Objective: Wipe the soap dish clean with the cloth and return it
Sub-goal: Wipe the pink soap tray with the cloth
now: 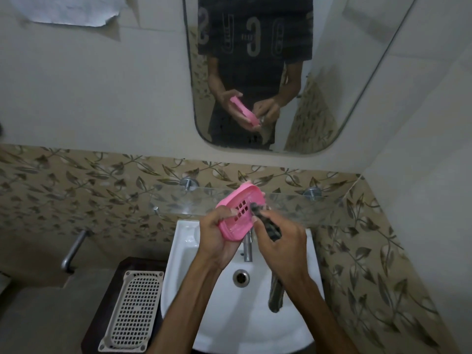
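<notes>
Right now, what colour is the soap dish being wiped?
Pink, with square drain holes; the soap dish shows best in the head view.

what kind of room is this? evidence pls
Almost certainly a small bathroom: a white wash basin with a tap, a wall mirror above it, and a glass shelf on leaf-patterned tiles. The left hand holds a pink soap dish over the basin.

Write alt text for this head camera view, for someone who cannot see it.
Over a white sink, a person's left hand holds a pink soap dish tilted while the right hand presses a dark cloth against it. A mirror above reflects them; a white slotted tray lies left.
</notes>
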`<state>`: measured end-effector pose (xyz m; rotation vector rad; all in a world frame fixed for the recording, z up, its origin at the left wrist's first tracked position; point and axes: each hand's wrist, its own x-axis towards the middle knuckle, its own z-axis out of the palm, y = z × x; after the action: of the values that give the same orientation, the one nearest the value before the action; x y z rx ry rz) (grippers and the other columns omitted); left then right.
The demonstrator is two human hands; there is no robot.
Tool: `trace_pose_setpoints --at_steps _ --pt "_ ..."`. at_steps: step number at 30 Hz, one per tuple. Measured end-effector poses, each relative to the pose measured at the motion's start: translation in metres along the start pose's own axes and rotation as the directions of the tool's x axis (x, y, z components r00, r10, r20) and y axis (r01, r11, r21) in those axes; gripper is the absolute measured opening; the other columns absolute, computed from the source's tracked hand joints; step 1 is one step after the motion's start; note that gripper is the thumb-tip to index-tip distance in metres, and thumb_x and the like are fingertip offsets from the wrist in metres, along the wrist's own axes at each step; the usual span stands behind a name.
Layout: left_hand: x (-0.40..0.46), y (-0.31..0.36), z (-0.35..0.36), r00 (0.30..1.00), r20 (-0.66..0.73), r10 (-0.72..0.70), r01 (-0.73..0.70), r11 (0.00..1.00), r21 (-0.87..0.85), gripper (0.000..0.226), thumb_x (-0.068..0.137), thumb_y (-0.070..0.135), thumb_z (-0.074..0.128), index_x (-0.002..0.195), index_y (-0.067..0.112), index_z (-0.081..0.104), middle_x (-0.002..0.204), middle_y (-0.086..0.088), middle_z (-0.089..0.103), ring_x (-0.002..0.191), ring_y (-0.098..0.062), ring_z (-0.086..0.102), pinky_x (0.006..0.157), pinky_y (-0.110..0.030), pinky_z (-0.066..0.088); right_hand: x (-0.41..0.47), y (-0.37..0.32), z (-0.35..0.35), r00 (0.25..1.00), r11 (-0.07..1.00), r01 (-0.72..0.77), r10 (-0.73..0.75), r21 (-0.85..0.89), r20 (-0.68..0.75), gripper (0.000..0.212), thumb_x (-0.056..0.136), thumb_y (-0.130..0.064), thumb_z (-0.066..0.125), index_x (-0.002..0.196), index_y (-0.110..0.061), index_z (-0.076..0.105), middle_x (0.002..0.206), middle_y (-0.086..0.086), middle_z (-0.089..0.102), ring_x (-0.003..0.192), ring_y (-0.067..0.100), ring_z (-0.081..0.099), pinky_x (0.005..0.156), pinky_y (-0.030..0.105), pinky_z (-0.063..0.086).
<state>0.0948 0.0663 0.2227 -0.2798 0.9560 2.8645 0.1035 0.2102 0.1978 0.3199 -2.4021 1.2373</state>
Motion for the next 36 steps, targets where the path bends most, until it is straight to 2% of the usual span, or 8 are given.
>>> trace_pose_setpoints --at_steps 3,13,17,21,25,28,32,36 --pt "0.004 0.005 -0.003 1.000 0.020 -0.022 0.023 0.999 -0.033 0.063 0.056 0.004 0.059 0.118 -0.005 0.065 0.114 -0.028 0.062 0.095 -0.040 0.058 0.073 -0.039 0.053 0.001 0.004 -0.004 0.979 0.982 0.191 -0.191 0.005 0.063 0.019 0.094 -0.028 0.070 0.108 -0.019 0.078 0.084 -0.006 0.075 0.067 0.004 0.064 0.061 0.025 0.056" --pt "0.013 0.003 -0.006 0.997 0.075 -0.013 0.015 1.000 -0.018 0.040 0.068 0.007 0.053 0.092 0.010 0.084 0.095 -0.017 0.078 0.085 -0.029 0.077 0.072 -0.043 0.065 0.018 0.020 -0.009 0.989 0.988 0.140 -0.142 -0.060 -0.027 0.025 0.088 -0.013 0.079 0.113 -0.019 0.078 0.093 0.001 0.078 0.073 0.011 0.069 0.065 0.030 0.061" --pt "0.012 0.002 -0.008 0.999 0.035 -0.011 0.012 0.999 -0.035 0.038 0.066 0.007 0.054 0.092 0.006 0.082 0.098 -0.022 0.073 0.083 -0.032 0.074 0.065 -0.041 0.063 0.006 0.012 0.001 0.966 0.967 0.254 -0.252 -0.033 0.066 0.021 0.092 -0.022 0.072 0.112 -0.020 0.077 0.096 -0.003 0.078 0.077 -0.004 0.062 0.075 0.008 0.052" --pt "0.012 0.001 -0.005 0.999 0.045 -0.007 0.008 1.000 -0.025 0.044 0.070 0.006 0.052 0.109 0.000 0.072 0.098 -0.022 0.076 0.086 -0.033 0.076 0.073 -0.044 0.065 0.020 0.023 -0.004 0.995 0.989 0.094 -0.091 -0.110 0.039 0.022 0.093 -0.017 0.073 0.115 -0.021 0.076 0.092 -0.001 0.076 0.073 0.013 0.066 0.065 0.037 0.059" --pt "0.011 0.001 -0.005 1.000 0.001 -0.030 0.030 0.999 0.020 0.049 0.067 0.006 0.052 0.113 -0.003 0.066 0.104 -0.025 0.067 0.086 -0.033 0.069 0.072 -0.041 0.062 0.013 0.017 -0.002 0.965 0.974 0.225 -0.218 -0.030 0.147 0.022 0.097 -0.024 0.066 0.117 -0.029 0.074 0.103 -0.007 0.077 0.078 0.005 0.068 0.067 0.029 0.060" --pt "0.011 -0.002 0.000 0.999 -0.016 -0.038 0.038 0.999 0.029 0.063 0.069 0.006 0.050 0.130 -0.008 0.058 0.113 -0.029 0.064 0.103 -0.039 0.062 0.089 -0.047 0.053 0.020 0.022 -0.003 0.997 0.994 0.070 -0.067 -0.078 0.039 0.024 0.095 -0.018 0.071 0.117 -0.025 0.074 0.102 -0.005 0.078 0.081 0.008 0.070 0.069 0.034 0.062" --pt "0.012 -0.002 -0.001 0.997 -0.067 -0.040 0.042 0.999 0.030 0.054 0.066 0.006 0.053 0.119 -0.004 0.061 0.106 -0.024 0.058 0.089 -0.032 0.060 0.077 -0.039 0.052 0.004 0.013 0.006 0.979 0.986 0.169 -0.168 0.000 0.119 0.020 0.096 -0.024 0.068 0.114 -0.023 0.074 0.106 -0.006 0.078 0.083 0.007 0.071 0.071 0.031 0.061" --pt "0.011 -0.006 0.003 0.999 -0.015 -0.037 0.037 0.999 0.008 0.059 0.065 0.006 0.053 0.123 -0.002 0.061 0.108 -0.023 0.066 0.092 -0.033 0.068 0.079 -0.042 0.058 0.006 0.019 0.005 1.000 1.000 0.020 -0.019 0.024 -0.020 0.024 0.094 -0.019 0.070 0.118 -0.021 0.075 0.103 -0.007 0.076 0.080 0.007 0.070 0.069 0.033 0.063"
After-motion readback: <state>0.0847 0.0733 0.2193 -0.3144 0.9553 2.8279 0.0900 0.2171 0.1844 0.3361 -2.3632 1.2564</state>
